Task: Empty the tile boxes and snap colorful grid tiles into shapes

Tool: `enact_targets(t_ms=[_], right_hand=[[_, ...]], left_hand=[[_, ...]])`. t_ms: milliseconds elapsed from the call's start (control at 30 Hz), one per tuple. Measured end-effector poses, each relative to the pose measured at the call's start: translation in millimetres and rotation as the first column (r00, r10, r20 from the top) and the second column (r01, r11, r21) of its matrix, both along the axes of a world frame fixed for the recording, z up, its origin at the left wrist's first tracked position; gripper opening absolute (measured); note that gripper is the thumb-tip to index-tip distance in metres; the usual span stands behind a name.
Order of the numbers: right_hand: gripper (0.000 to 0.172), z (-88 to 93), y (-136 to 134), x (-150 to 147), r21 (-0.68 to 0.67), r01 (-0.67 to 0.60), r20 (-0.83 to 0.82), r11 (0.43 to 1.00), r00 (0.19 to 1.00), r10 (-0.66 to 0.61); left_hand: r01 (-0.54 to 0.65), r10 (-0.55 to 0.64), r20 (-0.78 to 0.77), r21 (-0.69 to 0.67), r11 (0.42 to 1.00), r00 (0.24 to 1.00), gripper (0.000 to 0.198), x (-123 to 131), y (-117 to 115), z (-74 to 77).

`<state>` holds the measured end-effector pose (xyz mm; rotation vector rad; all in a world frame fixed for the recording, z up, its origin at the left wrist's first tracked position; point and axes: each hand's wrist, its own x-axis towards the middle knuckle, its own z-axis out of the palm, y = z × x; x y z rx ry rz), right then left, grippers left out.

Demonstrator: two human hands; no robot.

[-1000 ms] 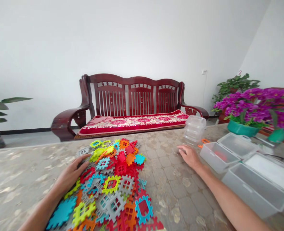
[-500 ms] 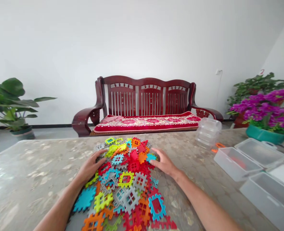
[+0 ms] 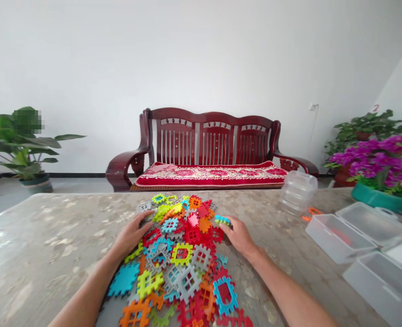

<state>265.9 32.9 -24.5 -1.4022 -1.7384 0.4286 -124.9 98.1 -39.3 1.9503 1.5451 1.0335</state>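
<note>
A long heap of plastic interlocking tiles (image 3: pixel 182 253) in red, orange, yellow-green, blue and grey lies before me, many with window-like cutouts. My left hand (image 3: pixel 135 231) rests at the heap's left edge, fingers apart and touching tiles, with nothing held that I can see. On the right side, my right hand (image 3: pixel 237 234) pinches a blue and yellow-green tile piece (image 3: pixel 222 220) between thumb and fingers, its edge turned toward me. Whether that is one tile or two together I cannot make out. A solid blue tile (image 3: pixel 123 279) lies beside my left forearm.
Open clear plastic boxes (image 3: pixel 340 238) stand at the right on the patterned table (image 3: pixel 65 240). Behind them are a stacked clear container (image 3: pixel 298 193), an orange object (image 3: pixel 311 213) and purple flowers in a teal pot (image 3: pixel 379 197). A wooden bench (image 3: pixel 218 136) stands beyond the table.
My right hand has taken a blue and yellow-green piece up off the heap's right edge, tipping it on edge. The left hand stays at the heap. The view has shifted slightly.
</note>
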Motion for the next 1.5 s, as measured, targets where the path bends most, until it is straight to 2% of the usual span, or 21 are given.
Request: enact_targets(t_ms=[100, 167, 233, 300, 400, 467, 533, 633, 800, 867, 967, 1100, 1167, 1300, 1500], right_hand=[[0.021, -7.0, 10.9, 10.7, -0.067, 0.166, -0.159, 0.984, 0.972, -0.175], [0.025, -9.4, 18.4, 19.0, -0.085, 0.152, -0.253, 0.985, 0.952, -0.169], [0.035, -11.1, 25.1, 28.3, -0.093, 0.079, -0.328, 0.993, 0.939, -0.106], [0.048, -13.8, 30.7, 38.6, -0.095, 0.054, -0.331, 0.994, 0.940, -0.083], [0.056, -19.8, 35.6, 53.6, -0.063, 0.211, -0.197, 0.975, 0.955, -0.220], [0.051, -22.9, 35.4, 59.9, -0.002, 0.335, -0.094, 0.942, 0.938, -0.334], [0.046, -22.9, 32.2, 61.0, 0.066, 0.383, -0.008, 0.921, 0.923, -0.384], [0.040, -16.5, 23.6, 54.9, 0.096, 0.359, 0.136, 0.928, 0.919, -0.369], [0.039, -1.9, 10.8, 41.1, 0.046, 0.237, 0.338, 0.970, 0.910, -0.239], [0.039, -0.4, 9.2, 36.9, 0.021, 0.210, 0.362, 0.977, 0.910, -0.203], [0.032, -2.9, 12.0, 32.7, -0.011, 0.204, 0.311, 0.979, 0.931, -0.190], [0.036, -9.7, 23.6, 36.5, 0.104, 0.203, 0.263, 0.974, 0.939, -0.224], [0.042, -13.2, 30.0, 41.2, 0.131, 0.215, 0.313, 0.968, 0.917, -0.246], [0.055, -18.4, 37.7, 46.0, 0.044, 0.221, 0.437, 0.974, 0.873, -0.218], [0.053, -13.2, 42.2, 52.6, 0.026, 0.215, 0.565, 0.976, 0.803, -0.192]], left_hand=[[0.000, 0.000, -0.002, 0.005, 1.000, 1.000, 0.058, -0.2, 0.2, -1.0], [-0.001, 0.001, -0.007, 0.009, 1.000, 1.000, 0.057, -0.1, 0.3, -1.6], [-0.005, 0.005, -0.009, 0.014, 1.000, 1.000, 0.057, 0.3, 0.2, -1.7], [-0.012, 0.012, -0.003, 0.014, 1.000, 1.000, 0.058, 1.0, -0.4, -1.2], [-0.018, 0.018, 0.005, 0.012, 1.000, 1.000, 0.060, 2.2, -1.9, 0.5], [-0.022, 0.021, 0.006, 0.011, 1.000, 1.000, 0.060, 2.7, -2.6, 1.7], [-0.030, 0.030, 0.005, 0.011, 0.999, 1.000, 0.060, 2.9, -2.7, 2.3], [-0.039, 0.039, 0.003, 0.012, 0.999, 0.999, 0.060, 2.6, -2.1, 2.3], [-0.031, 0.031, -0.002, 0.012, 0.999, 1.000, 0.059, 1.3, -1.0, 0.5], [-0.033, 0.033, -0.001, 0.012, 0.999, 0.999, 0.059, 1.3, -1.1, 0.4], [-0.036, 0.036, 0.003, 0.015, 0.999, 0.999, 0.061, 2.1, -2.1, 1.9], [-0.029, 0.029, -0.004, 0.006, 1.000, 1.000, 0.062, 2.6, -3.1, 3.5], [-0.034, 0.034, -0.002, 0.009, 0.999, 0.999, 0.061, 1.8, -2.5, 2.6], [-0.037, 0.037, -0.008, 0.024, 0.999, 0.999, 0.059, -0.3, -0.1, -0.8], [-0.043, 0.042, 0.007, 0.052, 0.998, 0.999, 0.059, -0.2, 0.5, -0.9]])
